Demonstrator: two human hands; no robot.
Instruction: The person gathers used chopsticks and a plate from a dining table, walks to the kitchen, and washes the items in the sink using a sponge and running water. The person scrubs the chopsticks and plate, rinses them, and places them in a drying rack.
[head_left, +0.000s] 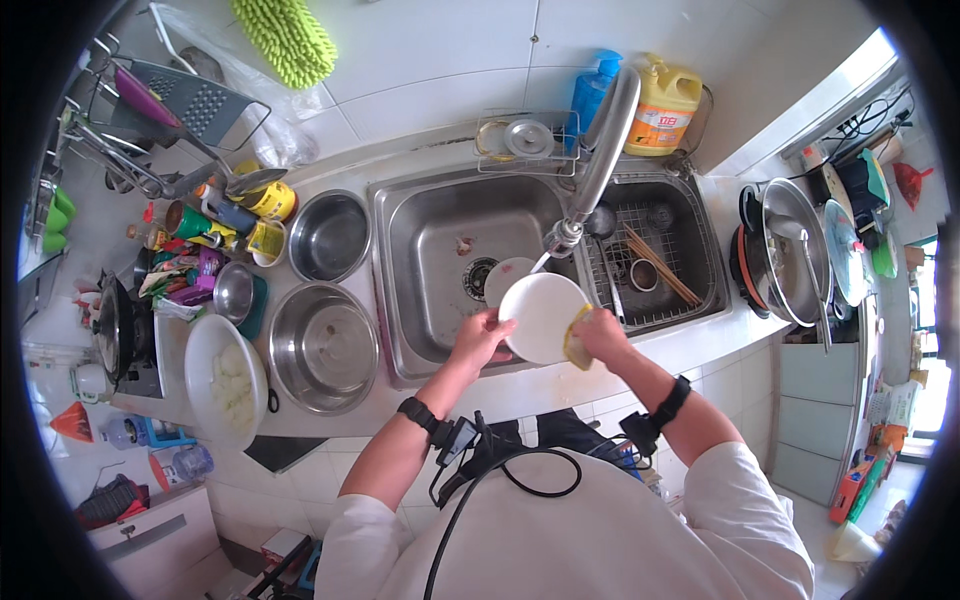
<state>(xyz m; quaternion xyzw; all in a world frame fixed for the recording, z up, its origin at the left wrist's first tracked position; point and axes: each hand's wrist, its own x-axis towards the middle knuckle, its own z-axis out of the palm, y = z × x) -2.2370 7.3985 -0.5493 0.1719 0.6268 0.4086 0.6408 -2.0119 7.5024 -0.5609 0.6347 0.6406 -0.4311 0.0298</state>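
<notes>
My left hand (482, 341) grips the left edge of a white round dish (544, 315), held over the front of the large steel sink basin (427, 232). At the dish's right edge my right hand (602, 339) presses a yellowish cloth or sponge (577, 351). Behind the dish, a second, smaller white dish (510, 276) lies in the basin beside the drain strainer (478, 277). A thin stream of water falls from the faucet (562, 238) just above the dish. Small food scraps (465, 244) are on the basin floor.
The smaller right basin holds a wire rack, a ladle (600, 221), chopsticks (660, 262) and a small cup (643, 275). Steel bowls (330, 236) and a white bowl of pale food pieces (196, 375) stand left. Detergent bottles (664, 109) stand behind; a large steel pan (817, 247) is right.
</notes>
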